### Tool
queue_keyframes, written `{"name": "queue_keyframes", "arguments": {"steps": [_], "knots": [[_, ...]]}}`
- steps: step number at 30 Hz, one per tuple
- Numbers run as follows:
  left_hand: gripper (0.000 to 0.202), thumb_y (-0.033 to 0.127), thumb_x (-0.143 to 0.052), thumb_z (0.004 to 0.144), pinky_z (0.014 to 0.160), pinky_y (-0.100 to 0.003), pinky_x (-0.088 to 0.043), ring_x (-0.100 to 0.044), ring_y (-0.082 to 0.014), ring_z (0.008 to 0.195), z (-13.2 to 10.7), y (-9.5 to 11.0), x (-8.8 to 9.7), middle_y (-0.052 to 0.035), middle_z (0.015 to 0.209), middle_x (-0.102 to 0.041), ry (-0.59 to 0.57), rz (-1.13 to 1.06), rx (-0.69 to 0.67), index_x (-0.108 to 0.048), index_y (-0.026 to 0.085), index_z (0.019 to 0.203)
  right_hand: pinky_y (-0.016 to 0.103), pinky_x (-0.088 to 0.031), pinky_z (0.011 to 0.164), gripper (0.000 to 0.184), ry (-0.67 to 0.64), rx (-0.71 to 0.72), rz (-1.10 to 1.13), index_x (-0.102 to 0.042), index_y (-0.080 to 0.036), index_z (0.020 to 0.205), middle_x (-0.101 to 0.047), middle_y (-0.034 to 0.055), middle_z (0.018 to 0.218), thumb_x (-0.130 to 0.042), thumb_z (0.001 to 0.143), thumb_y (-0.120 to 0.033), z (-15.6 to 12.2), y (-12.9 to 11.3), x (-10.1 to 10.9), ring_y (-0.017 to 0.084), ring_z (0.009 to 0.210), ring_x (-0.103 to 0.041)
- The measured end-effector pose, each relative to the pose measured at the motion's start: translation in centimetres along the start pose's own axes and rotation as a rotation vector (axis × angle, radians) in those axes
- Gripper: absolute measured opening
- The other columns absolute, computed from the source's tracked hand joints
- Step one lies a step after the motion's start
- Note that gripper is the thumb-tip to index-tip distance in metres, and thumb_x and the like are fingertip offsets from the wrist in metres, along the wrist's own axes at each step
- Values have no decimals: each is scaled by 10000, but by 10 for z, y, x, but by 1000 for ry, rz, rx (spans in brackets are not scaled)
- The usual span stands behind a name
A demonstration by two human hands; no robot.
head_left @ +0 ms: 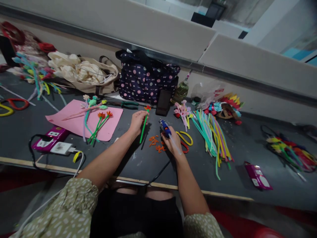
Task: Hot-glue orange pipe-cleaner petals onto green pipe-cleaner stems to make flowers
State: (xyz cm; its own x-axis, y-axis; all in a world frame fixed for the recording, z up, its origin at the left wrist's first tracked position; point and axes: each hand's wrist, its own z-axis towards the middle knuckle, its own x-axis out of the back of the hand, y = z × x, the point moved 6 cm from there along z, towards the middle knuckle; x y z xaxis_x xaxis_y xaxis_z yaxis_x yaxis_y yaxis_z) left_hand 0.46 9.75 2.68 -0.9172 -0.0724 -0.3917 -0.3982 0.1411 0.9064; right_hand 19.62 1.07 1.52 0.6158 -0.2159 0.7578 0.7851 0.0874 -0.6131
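Pinched in my left hand is a pipe-cleaner flower with a green stem and a small orange-red head at its top. My right hand grips a blue hot glue gun, its nozzle pointing up and away from me, a pale glue stick out of its back end. Nozzle and flower are apart. Small orange pieces lie in loose piles on the table between my hands. Beside my right hand are scissors with yellow and red handles, partly hidden by the hand.
Finished orange flowers lie on a pink sheet to the left, with pliers behind. A phone leans on a dotted bag. Pipe cleaners lie right. A purple power strip sits near the left edge.
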Motion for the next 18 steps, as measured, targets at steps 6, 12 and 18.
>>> {"name": "queue_keyframes", "arguments": {"steps": [6,12,18], "knots": [[157,301,-697,676,405,-185,-380,-450,-74,429,0,5,4,30,546,-530,72,-49,-43,-608,173,659,285,-392,626,131,-106,63,-39,-539,-251,923,-678,44,850,-561,843,-352,-1,-7,-7,245,771,-642],[139,280,-671,704,399,-185,-339,-428,-73,437,-1,13,7,45,541,-497,121,-71,-149,-587,184,647,274,-370,630,120,-146,58,-55,-534,-250,923,-683,35,862,-586,851,-331,-2,-12,-16,228,777,-632],[170,251,-647,755,446,-199,-296,-364,-69,463,-4,24,10,52,544,-450,163,-11,-284,-560,187,623,257,-339,650,212,-134,79,-172,-546,-234,979,-672,38,877,-615,868,-401,-4,-18,-28,217,811,-621]]}}
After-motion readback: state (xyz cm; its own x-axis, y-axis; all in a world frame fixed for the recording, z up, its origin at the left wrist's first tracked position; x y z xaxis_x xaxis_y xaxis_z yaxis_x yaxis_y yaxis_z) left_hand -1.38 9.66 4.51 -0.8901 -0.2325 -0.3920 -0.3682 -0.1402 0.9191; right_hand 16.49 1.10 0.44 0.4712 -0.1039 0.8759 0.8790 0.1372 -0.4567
